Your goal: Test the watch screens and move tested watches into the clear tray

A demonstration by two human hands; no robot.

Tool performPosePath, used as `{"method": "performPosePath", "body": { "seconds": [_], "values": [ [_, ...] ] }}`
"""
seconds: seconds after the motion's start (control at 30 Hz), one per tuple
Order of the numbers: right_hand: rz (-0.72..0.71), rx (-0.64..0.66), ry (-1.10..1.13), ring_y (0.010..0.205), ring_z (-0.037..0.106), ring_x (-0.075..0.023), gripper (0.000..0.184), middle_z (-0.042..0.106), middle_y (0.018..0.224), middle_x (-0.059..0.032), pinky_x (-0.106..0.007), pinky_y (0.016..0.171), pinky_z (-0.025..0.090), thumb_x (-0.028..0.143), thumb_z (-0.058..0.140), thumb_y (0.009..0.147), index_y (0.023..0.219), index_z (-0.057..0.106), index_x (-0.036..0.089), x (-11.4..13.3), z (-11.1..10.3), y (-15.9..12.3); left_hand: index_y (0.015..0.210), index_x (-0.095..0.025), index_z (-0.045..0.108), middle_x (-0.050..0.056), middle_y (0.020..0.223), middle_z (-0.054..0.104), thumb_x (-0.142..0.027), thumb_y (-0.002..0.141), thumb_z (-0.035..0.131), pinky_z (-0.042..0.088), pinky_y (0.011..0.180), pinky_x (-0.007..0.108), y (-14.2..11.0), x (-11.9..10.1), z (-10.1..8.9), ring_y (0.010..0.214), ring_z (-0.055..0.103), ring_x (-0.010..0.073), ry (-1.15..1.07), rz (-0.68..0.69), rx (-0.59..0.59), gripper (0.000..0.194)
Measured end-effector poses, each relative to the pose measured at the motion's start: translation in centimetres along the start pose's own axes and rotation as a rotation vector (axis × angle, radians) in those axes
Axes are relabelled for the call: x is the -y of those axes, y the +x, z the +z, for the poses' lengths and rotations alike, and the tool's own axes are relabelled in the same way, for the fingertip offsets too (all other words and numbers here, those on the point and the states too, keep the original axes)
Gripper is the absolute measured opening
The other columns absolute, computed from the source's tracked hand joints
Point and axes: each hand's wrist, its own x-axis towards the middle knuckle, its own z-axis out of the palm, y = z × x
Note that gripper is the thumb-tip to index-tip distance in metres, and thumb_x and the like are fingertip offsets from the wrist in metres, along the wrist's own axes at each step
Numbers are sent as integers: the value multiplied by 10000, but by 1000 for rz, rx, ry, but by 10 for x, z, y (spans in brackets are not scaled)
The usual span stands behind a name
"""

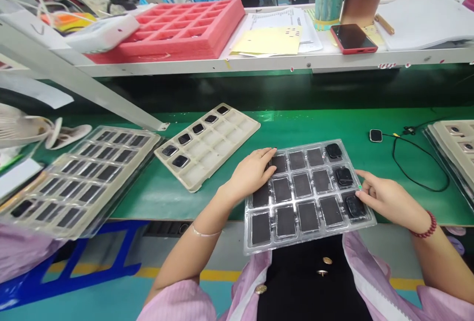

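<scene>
Open-fingered, seemingly no firm grip: left hand (250, 174) and right hand (388, 202) rest on a light, flimsy clear blister tray (292, 243); I'd lift it by the edges.

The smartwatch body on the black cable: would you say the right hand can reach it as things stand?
Probably yes: the right hand rests nearby on the clear plastic tray, and only green bench mat lies between it and the smartwatch body.

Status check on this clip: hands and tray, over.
Left hand flat on clear blister tray. Right hand at tray's right side, beside black watch bodies. Beige pulp tray apart, to the left.
</scene>
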Motion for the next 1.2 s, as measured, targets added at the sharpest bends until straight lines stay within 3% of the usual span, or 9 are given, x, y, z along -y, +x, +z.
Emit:
{"method": "performPosePath", "body": {
  "seconds": [0.23,0.4,0.5,0.8,0.93,1.0,1.1,1.2],
  "values": [
    [-43,-196,424,579,528,-157,620,556,630,41,-300,611,472,393,561,893,1439,436,126,9,-12,4,1432,-106,435,143,1451,494,-392,964,322,369,1129,449,1,9,4,1337,458,286,-98,-8,-10,560],
    [-75,-263,482,552,489,-149,677,500,578,56,-294,590,445,424,594,875,1459,432,125,35,-41,8,1410,-129,468,124,1435,521,-445,962,311,367,1132,439,4,18,-1,1325,481,275,-180,13,-7,570],
    [-112,-276,472,556,504,-153,660,516,575,47,-290,596,442,413,596,870,1448,454,129,36,-48,13,1388,-136,492,121,1424,534,-461,953,320,378,1121,434,6,18,-3,1312,497,279,-195,-6,0,570],
    [-82,-62,215,619,591,-188,682,633,672,20,-310,626,465,355,504,915,1511,304,91,-6,-2,-3,1386,-93,473,167,1391,542,-398,936,384,411,1083,470,7,8,2,1274,515,305,-10,43,-2,551],
    [-83,-188,-12,688,636,-194,406,682,776,-16,-306,634,459,353,496,935,1288,597,180,1,-11,8,1336,-142,541,169,1436,484,-336,910,452,441,1041,496,16,-24,-9,1276,500,342,80,84,-21,477],
    [-140,-280,-139,818,655,-209,306,698,913,-50,-304,679,461,328,476,950,1129,689,202,11,-21,31,1219,-189,635,126,1311,586,-266,923,417,481,989,442,27,-54,-13,1181,565,295,46,198,-22,375],
    [-155,-264,-310,933,653,-227,283,689,1013,-73,-297,717,459,289,464,960,1034,725,206,25,-31,76,1051,-208,698,85,1040,689,-224,939,377,532,840,372,47,-102,-8,987,652,243,-17,345,76,341],
    [-94,-235,-410,878,655,-246,252,673,999,-102,-315,687,462,322,517,938,957,726,183,32,-33,111,991,-163,675,105,990,699,-311,933,438,535,752,375,64,-136,4,912,676,264,-9,289,45,286]
  ]
}}
